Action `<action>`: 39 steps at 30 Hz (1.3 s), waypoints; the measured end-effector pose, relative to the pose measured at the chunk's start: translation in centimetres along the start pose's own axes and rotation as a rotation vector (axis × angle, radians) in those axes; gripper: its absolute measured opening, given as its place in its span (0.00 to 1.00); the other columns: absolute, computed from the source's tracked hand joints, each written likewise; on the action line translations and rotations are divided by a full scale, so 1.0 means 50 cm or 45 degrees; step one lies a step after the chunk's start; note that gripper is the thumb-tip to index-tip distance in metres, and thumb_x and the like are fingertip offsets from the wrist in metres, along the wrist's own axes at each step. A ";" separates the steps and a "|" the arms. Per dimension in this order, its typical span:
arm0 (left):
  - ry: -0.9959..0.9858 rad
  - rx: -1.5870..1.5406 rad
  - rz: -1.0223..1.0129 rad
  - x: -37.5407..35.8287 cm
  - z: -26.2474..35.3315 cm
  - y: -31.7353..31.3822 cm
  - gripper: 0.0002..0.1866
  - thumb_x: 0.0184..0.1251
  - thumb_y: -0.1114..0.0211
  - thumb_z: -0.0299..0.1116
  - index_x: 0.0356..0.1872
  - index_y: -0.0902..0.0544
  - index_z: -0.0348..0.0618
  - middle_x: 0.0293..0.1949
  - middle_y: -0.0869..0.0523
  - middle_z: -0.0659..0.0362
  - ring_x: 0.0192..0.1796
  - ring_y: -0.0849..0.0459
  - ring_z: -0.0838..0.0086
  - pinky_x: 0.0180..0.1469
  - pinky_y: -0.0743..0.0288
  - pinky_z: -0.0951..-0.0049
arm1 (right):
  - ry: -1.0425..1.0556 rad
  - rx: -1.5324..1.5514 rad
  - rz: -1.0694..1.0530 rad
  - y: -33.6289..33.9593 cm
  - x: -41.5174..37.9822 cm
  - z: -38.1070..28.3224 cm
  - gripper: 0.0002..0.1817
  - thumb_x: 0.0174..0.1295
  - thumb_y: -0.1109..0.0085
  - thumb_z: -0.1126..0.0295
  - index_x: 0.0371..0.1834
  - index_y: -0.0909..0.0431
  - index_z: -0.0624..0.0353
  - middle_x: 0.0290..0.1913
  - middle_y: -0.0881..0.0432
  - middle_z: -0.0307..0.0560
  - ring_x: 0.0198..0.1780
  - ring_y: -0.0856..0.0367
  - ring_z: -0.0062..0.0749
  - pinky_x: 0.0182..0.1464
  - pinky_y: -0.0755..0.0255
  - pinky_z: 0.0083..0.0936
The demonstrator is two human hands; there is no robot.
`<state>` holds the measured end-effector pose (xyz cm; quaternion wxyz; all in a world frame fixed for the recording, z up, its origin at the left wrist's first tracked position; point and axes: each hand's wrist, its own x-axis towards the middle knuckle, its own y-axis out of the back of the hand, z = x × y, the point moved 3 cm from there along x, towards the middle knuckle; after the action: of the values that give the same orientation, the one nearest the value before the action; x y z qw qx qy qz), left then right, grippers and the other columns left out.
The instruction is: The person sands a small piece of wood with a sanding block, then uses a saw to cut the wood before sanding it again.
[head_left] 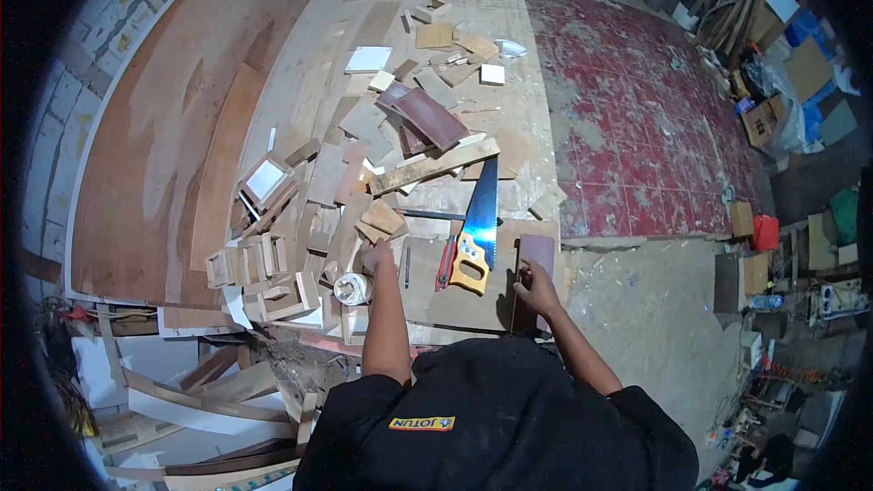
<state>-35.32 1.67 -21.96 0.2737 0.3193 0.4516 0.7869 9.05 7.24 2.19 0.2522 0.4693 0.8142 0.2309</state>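
Note:
My right hand (538, 293) grips a dark reddish-brown wooden board (535, 250) at the front right of the workbench, thumb and fingers around it. My left hand (376, 256) reaches to small light wood blocks (382, 216); its fingers are too small and partly hidden to show a grip. A white round tub (351, 289) stands beside my left wrist. Between my hands lies a handsaw (479, 232) with a yellow handle, blade pointing away. A red tool (446, 264) lies along the handle's left side, and a thin dark pencil-like rod (407, 267) is further left.
Wood offcuts and a long wooden strip (436, 166) cover the middle of the workbench (473, 0). Small wooden frames (264, 264) are piled at its left edge. A large plywood sheet (164, 145) leans on the left. Red floor tiles (637, 118) lie to the right.

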 end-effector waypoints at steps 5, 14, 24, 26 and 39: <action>0.917 -0.291 -0.093 0.014 0.213 0.335 0.15 0.55 0.34 0.32 0.42 0.19 0.33 0.39 0.13 0.45 0.37 0.13 0.53 0.39 0.20 0.58 | -0.017 -0.027 0.055 0.018 -0.024 0.025 0.35 0.51 0.31 0.70 0.64 0.34 0.58 0.52 0.23 0.59 0.55 0.24 0.53 0.59 0.30 0.42; 0.047 -0.311 -0.123 -0.105 0.391 0.318 0.16 0.54 0.33 0.37 0.42 0.21 0.41 0.31 0.15 0.51 0.37 0.15 0.54 0.42 0.23 0.55 | 0.018 -0.038 0.153 0.031 -0.062 0.034 0.34 0.51 0.34 0.70 0.64 0.32 0.59 0.53 0.23 0.59 0.54 0.22 0.51 0.58 0.28 0.38; -0.157 0.047 -0.654 -0.196 0.561 0.394 0.37 0.49 0.27 0.49 0.56 0.31 0.38 0.49 0.23 0.42 0.51 0.22 0.46 0.51 0.25 0.49 | -0.024 -0.113 0.383 0.054 -0.137 0.080 0.32 0.50 0.33 0.69 0.60 0.30 0.60 0.49 0.23 0.59 0.51 0.24 0.54 0.57 0.30 0.42; -0.157 0.037 -0.627 -0.201 0.571 0.399 0.43 0.44 0.24 0.50 0.59 0.34 0.37 0.50 0.23 0.42 0.52 0.22 0.46 0.52 0.26 0.50 | -0.109 -0.072 0.467 0.058 -0.158 0.100 0.30 0.49 0.33 0.69 0.59 0.29 0.60 0.49 0.23 0.59 0.50 0.24 0.53 0.55 0.29 0.43; -0.013 0.128 -0.700 -0.198 0.597 0.383 0.62 0.36 0.21 0.49 0.71 0.49 0.34 0.60 0.32 0.40 0.63 0.32 0.49 0.64 0.37 0.50 | -0.356 -0.060 0.637 0.090 -0.263 0.166 0.43 0.50 0.34 0.73 0.71 0.45 0.59 0.52 0.24 0.61 0.51 0.22 0.51 0.55 0.27 0.39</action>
<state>-9.27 2.08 4.06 0.4630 0.2019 0.5584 0.6581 22.83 -1.14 1.14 0.3081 0.6768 0.6248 0.2379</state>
